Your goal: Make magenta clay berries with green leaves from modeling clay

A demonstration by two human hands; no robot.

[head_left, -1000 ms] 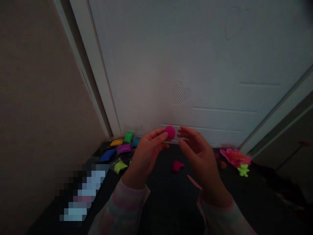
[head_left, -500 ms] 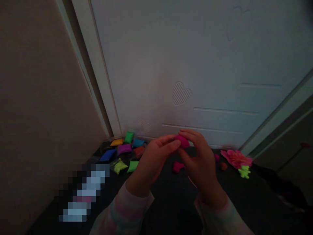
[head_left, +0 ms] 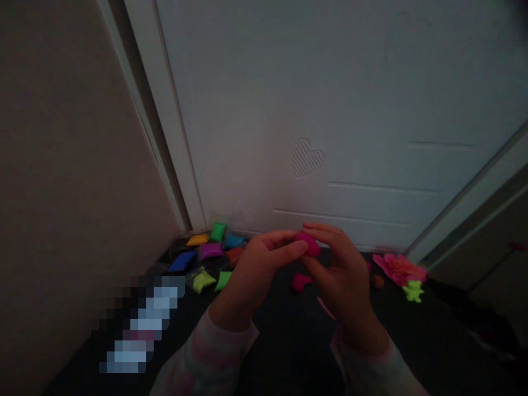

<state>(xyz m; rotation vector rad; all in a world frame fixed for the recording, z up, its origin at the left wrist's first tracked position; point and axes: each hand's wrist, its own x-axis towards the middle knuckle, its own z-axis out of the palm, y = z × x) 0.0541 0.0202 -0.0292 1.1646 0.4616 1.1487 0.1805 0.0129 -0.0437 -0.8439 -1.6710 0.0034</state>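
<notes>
A lump of bright pink modelling clay (head_left: 312, 246) is held in the air between my two hands. My left hand (head_left: 264, 264) pinches its left side, with the thumb lying across the front. My right hand (head_left: 340, 269) curves around the other side, its fingers at the top and its thumb underneath. Below, on the dark surface, lies another pink piece of clay (head_left: 300, 282), partly covered by my right hand.
Several clay packets, among them a blue one (head_left: 182, 261) and a purple one (head_left: 210, 251), lie at the left. To the right are a pink flower (head_left: 400, 268), a yellow-green piece (head_left: 413, 291) and a small brown ball (head_left: 377, 281). Behind stands a white panel (head_left: 256, 110) with hearts.
My right hand has shifted slightly right and down. The pink clay is turned a little and looks rounder between my fingers, while my left hand stays nearly in place.
</notes>
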